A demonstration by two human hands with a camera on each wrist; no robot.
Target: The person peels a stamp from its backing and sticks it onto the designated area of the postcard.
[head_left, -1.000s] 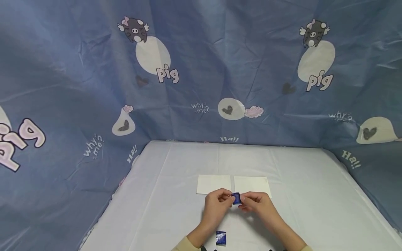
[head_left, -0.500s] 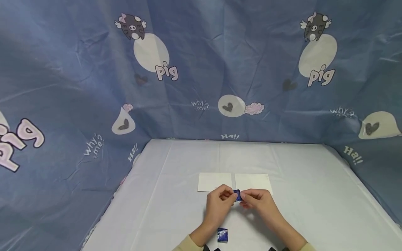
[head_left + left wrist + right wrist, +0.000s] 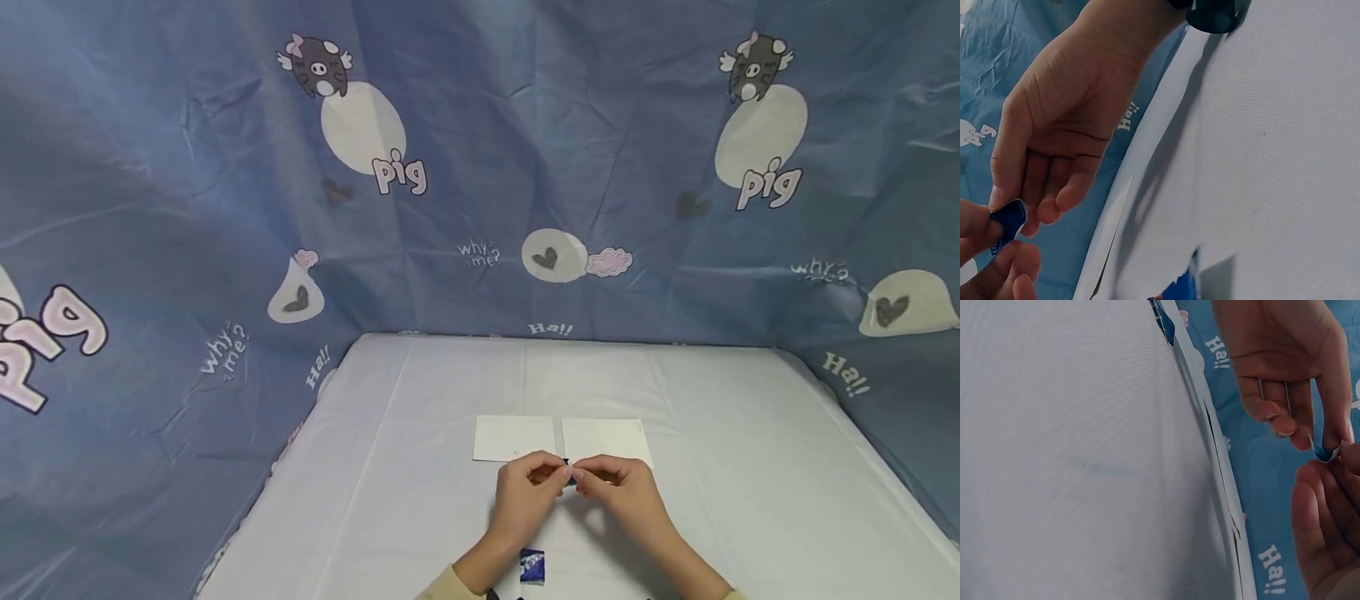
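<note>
Both hands meet over the white table, fingertips close together. Between them is a small, thin blue square piece (image 3: 1011, 220) with a pale edge, bent into a curve in the left wrist view. My left hand (image 3: 527, 492) pinches its left side between thumb and fingers. The thumb and forefinger of my right hand (image 3: 624, 490) pinch the other side. Fingertips hide most of the blue piece in the head view. A second blue square (image 3: 532, 567) with white marks lies on the table near my left forearm.
Two white rectangular cards, a left card (image 3: 513, 438) and a right card (image 3: 606, 442), lie side by side just beyond my hands. A blue printed curtain (image 3: 450, 167) surrounds the back and sides of the white-covered table (image 3: 420, 392).
My fingertips have drawn closer together, and the blue piece between them, flat and facing the camera earlier, now shows only a sliver. The second blue square stays on the table.
</note>
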